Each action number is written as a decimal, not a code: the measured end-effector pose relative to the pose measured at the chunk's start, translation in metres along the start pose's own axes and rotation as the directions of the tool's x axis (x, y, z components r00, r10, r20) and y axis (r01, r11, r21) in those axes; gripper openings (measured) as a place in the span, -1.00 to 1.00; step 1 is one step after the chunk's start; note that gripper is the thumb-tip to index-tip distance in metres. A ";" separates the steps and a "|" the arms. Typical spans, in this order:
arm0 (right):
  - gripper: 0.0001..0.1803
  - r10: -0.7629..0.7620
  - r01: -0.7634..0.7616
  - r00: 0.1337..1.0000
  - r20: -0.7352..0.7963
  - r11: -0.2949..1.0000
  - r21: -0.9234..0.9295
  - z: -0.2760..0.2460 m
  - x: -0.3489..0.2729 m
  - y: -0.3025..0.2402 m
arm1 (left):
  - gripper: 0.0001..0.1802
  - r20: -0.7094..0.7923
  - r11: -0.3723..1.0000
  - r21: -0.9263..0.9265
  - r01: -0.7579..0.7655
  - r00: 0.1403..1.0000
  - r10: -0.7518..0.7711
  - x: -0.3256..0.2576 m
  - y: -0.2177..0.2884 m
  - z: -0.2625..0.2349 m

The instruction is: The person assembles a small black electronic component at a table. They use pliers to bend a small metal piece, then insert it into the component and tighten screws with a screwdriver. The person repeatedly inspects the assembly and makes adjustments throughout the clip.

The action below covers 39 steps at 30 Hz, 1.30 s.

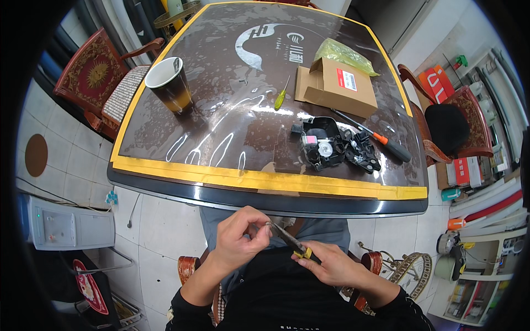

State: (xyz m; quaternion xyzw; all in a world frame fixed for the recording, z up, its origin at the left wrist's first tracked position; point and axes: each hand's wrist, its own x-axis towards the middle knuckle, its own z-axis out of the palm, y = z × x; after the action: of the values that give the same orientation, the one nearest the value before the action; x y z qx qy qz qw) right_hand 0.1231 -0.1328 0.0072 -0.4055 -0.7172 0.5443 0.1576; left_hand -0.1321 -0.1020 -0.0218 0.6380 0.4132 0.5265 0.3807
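Over my lap, just off the table's near edge, my right hand (331, 266) is closed round the yellow-and-black handles of long-nose pliers (288, 237). The pliers' dark jaws point up and left to the fingertips of my left hand (240, 236). Thumb and forefinger of that hand are pinched together at the jaw tips, on something too small to make out. On the table beyond lies an opened black plastic housing (326, 155) with a pink patch and a white round part inside. Beside it is a second black piece (361, 153) with exposed inner parts.
The dark table has a yellow-taped edge (243, 177). On it are an orange-and-black screwdriver (386, 142), a small yellow-green screwdriver (281, 98), an open cardboard box (345, 88), a yellowish plastic bag (345, 54) and a large paper cup (168, 85). Chairs stand at both sides.
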 end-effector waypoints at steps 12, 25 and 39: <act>-0.60 0.033 -0.033 0.999 0.021 0.999 0.036 -0.001 -0.001 -0.003 | -0.94 0.089 0.934 -0.268 0.238 0.971 -0.222 -0.005 -0.001 -0.003; -0.57 -0.009 0.005 0.996 -0.092 0.999 -0.043 0.011 0.002 0.007 | -0.85 0.072 0.751 -0.541 0.379 0.911 -0.407 -0.015 -0.003 0.014; -0.52 -0.020 -0.006 0.984 -0.178 0.990 -0.143 0.017 0.002 0.004 | -0.83 -0.051 0.803 -0.522 0.289 0.929 -0.367 -0.019 -0.004 0.027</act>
State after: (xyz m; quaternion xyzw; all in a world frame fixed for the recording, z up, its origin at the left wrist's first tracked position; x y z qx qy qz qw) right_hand 0.1121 -0.1420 -0.0034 -0.4606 -0.7388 0.4523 0.1936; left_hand -0.1079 -0.1195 -0.0367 0.3931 0.3921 0.5884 0.5878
